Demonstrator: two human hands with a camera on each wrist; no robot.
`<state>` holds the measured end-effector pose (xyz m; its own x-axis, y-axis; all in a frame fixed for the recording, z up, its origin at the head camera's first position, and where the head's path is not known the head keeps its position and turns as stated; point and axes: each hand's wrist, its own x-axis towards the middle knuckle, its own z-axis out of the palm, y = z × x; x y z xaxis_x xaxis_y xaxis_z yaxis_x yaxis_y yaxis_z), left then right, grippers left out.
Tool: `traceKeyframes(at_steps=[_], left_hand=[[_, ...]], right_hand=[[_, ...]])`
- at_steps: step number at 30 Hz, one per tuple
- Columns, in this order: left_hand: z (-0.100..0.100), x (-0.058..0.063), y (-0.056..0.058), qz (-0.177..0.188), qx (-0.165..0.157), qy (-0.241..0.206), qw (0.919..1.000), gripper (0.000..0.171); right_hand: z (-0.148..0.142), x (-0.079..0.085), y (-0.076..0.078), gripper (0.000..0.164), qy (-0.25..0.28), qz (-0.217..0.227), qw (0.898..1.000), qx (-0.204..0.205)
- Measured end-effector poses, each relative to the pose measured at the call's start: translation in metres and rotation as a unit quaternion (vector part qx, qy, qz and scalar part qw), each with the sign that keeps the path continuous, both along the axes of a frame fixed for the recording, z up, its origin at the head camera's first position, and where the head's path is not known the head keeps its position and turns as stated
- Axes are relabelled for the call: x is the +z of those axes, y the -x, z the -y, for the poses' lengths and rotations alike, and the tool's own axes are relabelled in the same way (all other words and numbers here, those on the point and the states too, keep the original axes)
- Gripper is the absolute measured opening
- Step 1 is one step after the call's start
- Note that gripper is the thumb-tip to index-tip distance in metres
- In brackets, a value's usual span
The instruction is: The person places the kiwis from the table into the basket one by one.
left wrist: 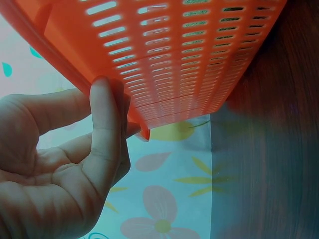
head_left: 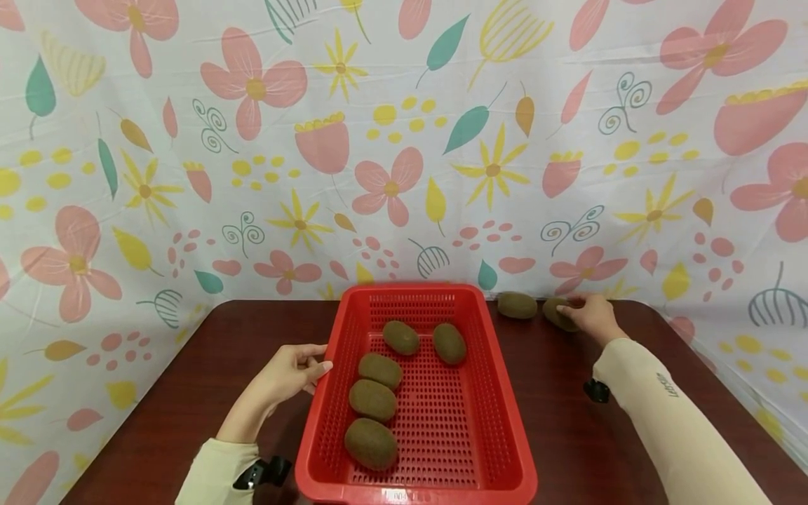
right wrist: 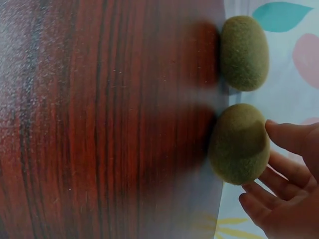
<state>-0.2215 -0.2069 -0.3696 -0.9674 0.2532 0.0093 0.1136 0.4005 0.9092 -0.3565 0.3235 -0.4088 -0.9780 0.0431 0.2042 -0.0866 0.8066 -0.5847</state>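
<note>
A red plastic basket point(head_left: 416, 487) with slotted walls stands in the middle of the table. Several brown kiwis lie in it, among them one kiwi point(head_left: 371, 444) at the near left and another point(head_left: 449, 344) at the far right. My left hand point(head_left: 287, 375) pinches the basket's left rim between thumb and fingers. Over at the table's back right, my right hand point(head_left: 595, 317) holds a kiwi point(right wrist: 239, 144), thumb on one side and fingers curled at its lower end. Another kiwi point(right wrist: 244, 54) lies just left of it in the head view, beside the basket.
The dark red wood-grain table point(head_left: 568, 428) reaches back to a white cloth point(head_left: 404, 140) printed with flowers and leaves. This cloth also rises along the left and right sides. Both kiwis outside the basket lie close against it.
</note>
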Motion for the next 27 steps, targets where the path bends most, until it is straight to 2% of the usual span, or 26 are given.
traceKeyframes(at_steps=[5, 13, 15, 18, 21, 25, 27], left_hand=[[0.000, 0.000, 0.000, 0.003, 0.006, 0.003, 1.0000, 0.048], [0.000, 0.002, 0.001, 0.000, 0.007, 0.008, 0.9999, 0.048], [0.000, 0.002, 0.000, -0.001, 0.005, 0.009, 0.9999, 0.048], [-0.001, 0.001, 0.000, -0.001, 0.007, 0.009, 0.9999, 0.048], [-0.001, 0.001, 0.000, 0.000, 0.008, 0.010, 0.9999, 0.048], [-0.001, 0.001, 0.000, -0.001, 0.004, 0.008, 1.0000, 0.047], [-0.001, 0.002, 0.000, -0.003, 0.003, 0.007, 1.0000, 0.047]], right_hand=[[0.003, -0.001, -0.001, 0.047, -0.008, -0.013, 1.000, -0.013], [0.004, 0.006, -0.004, 0.043, -0.001, 0.017, 0.999, -0.027], [0.003, 0.007, -0.003, 0.047, 0.006, 0.037, 0.999, -0.034], [-0.005, 0.004, 0.002, 0.062, 0.026, 0.074, 0.996, -0.033], [-0.029, -0.015, 0.025, 0.081, 0.061, 0.090, 0.994, -0.011], [-0.075, -0.065, 0.082, 0.104, 0.112, 0.048, 0.991, 0.050], [-0.087, -0.080, 0.096, 0.112, 0.131, 0.042, 0.989, 0.062]])
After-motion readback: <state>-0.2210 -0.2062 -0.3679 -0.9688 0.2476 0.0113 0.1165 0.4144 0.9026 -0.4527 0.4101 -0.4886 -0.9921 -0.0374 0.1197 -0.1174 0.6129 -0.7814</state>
